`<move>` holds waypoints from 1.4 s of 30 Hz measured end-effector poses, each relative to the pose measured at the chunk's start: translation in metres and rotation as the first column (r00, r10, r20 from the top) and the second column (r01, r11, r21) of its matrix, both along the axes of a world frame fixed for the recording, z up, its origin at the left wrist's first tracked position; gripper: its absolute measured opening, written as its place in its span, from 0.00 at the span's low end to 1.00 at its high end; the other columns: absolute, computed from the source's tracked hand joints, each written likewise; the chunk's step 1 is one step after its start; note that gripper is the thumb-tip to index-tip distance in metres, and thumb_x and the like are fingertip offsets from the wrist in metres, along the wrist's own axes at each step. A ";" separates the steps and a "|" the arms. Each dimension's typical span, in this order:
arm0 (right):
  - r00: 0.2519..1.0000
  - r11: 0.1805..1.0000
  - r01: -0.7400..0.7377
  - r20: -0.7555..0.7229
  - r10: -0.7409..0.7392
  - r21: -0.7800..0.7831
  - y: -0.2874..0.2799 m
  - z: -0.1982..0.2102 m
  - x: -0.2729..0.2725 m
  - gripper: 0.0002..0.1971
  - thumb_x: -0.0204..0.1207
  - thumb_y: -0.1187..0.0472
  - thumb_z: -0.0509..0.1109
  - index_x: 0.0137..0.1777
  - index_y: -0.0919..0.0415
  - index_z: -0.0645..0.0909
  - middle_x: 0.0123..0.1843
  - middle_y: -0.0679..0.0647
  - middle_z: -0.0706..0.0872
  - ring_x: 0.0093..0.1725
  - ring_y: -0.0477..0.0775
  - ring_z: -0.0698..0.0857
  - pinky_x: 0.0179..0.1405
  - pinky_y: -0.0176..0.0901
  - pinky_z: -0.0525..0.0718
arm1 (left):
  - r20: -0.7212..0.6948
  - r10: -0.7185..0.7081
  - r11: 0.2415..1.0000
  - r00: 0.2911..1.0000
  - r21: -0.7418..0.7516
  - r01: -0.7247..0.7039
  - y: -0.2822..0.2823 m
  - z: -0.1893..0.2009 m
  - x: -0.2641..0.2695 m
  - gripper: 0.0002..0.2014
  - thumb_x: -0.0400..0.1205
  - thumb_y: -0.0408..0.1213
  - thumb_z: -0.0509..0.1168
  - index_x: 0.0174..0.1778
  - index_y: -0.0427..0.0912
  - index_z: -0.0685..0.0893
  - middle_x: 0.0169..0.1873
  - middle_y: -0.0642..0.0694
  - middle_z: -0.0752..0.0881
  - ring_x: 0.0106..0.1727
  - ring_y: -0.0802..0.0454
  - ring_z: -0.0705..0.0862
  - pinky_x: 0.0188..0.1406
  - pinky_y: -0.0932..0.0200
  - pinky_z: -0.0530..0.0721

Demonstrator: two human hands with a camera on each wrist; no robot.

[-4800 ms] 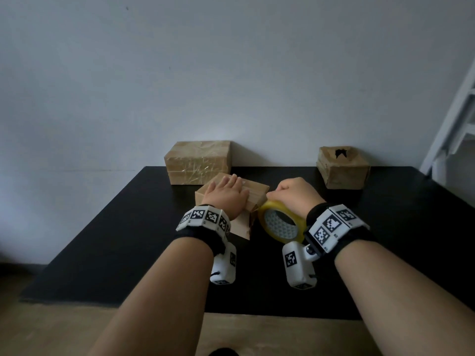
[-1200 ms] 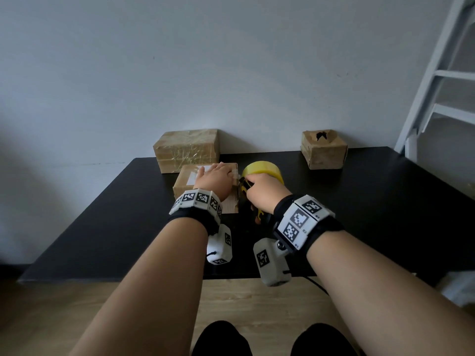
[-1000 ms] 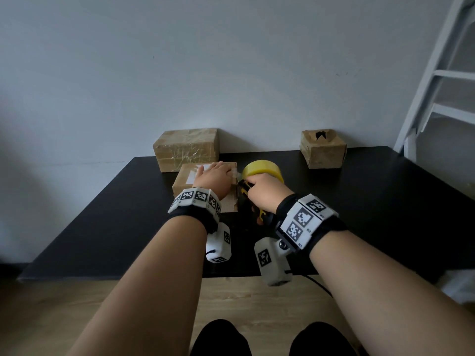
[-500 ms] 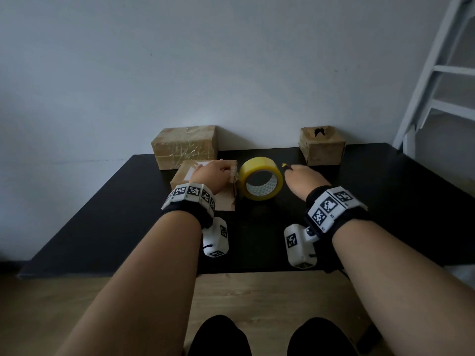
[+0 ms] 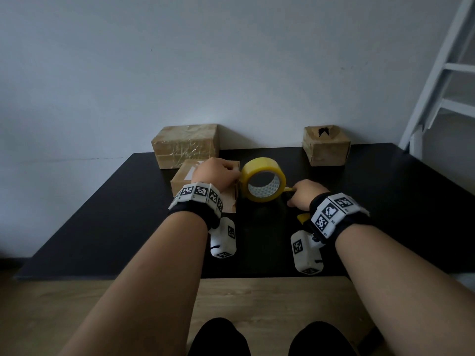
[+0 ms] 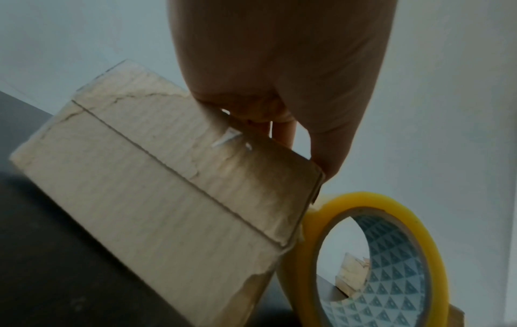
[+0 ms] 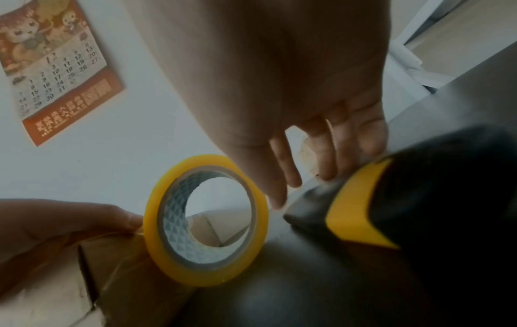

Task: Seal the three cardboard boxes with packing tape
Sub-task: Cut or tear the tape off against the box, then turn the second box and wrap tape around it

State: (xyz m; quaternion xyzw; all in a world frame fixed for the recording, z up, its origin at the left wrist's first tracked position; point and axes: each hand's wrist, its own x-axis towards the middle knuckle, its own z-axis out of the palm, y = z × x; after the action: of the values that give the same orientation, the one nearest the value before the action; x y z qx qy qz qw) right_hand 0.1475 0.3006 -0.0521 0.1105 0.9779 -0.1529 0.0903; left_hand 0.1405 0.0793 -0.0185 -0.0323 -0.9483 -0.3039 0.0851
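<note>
Box [image 5: 205, 186] top hidden under left hand [image 5: 216, 176], right hand [image 5: 304, 194] fingertips unclear

Wall calendar [image 7: 53, 73] up at ten o'clock in the right wrist view — date numbers run 1 through 31, readable; the characters on its orange strip are too blurred. Wristbands [image 5: 198, 194] carry black-and-white square codes, no words.

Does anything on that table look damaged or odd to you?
Yes. The small box at the back right has a ragged dark hole torn in its top. The box under the left hand is creased and crumpled at its lower corner.
</note>
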 end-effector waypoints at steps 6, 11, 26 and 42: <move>0.810 0.950 -0.180 -0.586 -0.003 -0.255 -0.017 0.028 -0.008 0.14 0.87 0.55 0.60 0.57 0.61 0.85 0.60 0.61 0.84 0.59 0.64 0.83 0.61 0.56 0.82 | -0.012 -0.015 0.999 1.000 0.033 0.015 -0.004 -0.001 -0.002 0.11 0.72 0.45 0.70 0.41 0.41 0.88 0.39 0.43 0.89 0.39 0.50 0.84 0.37 0.56 0.80; 0.890 0.915 -0.305 -0.422 0.174 -0.265 -0.045 0.047 -0.010 0.21 0.88 0.52 0.57 0.77 0.58 0.76 0.76 0.58 0.77 0.75 0.60 0.76 0.74 0.52 0.74 | -0.032 -0.083 0.993 0.996 0.086 0.086 -0.012 0.004 0.003 0.13 0.72 0.44 0.73 0.45 0.37 0.90 0.41 0.40 0.89 0.37 0.52 0.81 0.40 0.55 0.80; 0.910 0.918 -0.291 -0.374 0.179 -0.269 -0.059 0.054 0.000 0.13 0.75 0.62 0.70 0.54 0.69 0.87 0.57 0.63 0.89 0.56 0.63 0.86 0.58 0.54 0.84 | -0.115 -0.018 0.999 0.993 -0.043 0.013 -0.010 -0.004 0.000 0.10 0.71 0.45 0.72 0.46 0.47 0.86 0.45 0.51 0.85 0.48 0.52 0.83 0.46 0.56 0.83; 0.899 0.948 -0.205 -0.429 0.083 -0.246 -0.045 0.041 -0.002 0.07 0.76 0.62 0.70 0.52 0.60 0.82 0.54 0.56 0.86 0.57 0.61 0.84 0.62 0.56 0.82 | -0.145 -0.006 0.975 0.989 -0.223 -0.026 0.003 -0.009 -0.009 0.10 0.72 0.44 0.69 0.46 0.49 0.77 0.50 0.51 0.78 0.57 0.47 0.76 0.64 0.46 0.75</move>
State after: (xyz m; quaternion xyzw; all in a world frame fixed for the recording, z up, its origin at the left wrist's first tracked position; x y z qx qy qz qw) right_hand 0.1452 0.2554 -0.0111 -0.0118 0.9479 -0.3046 -0.0924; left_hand 0.1313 0.0827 -0.0272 -0.0587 -0.9680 -0.1915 0.1511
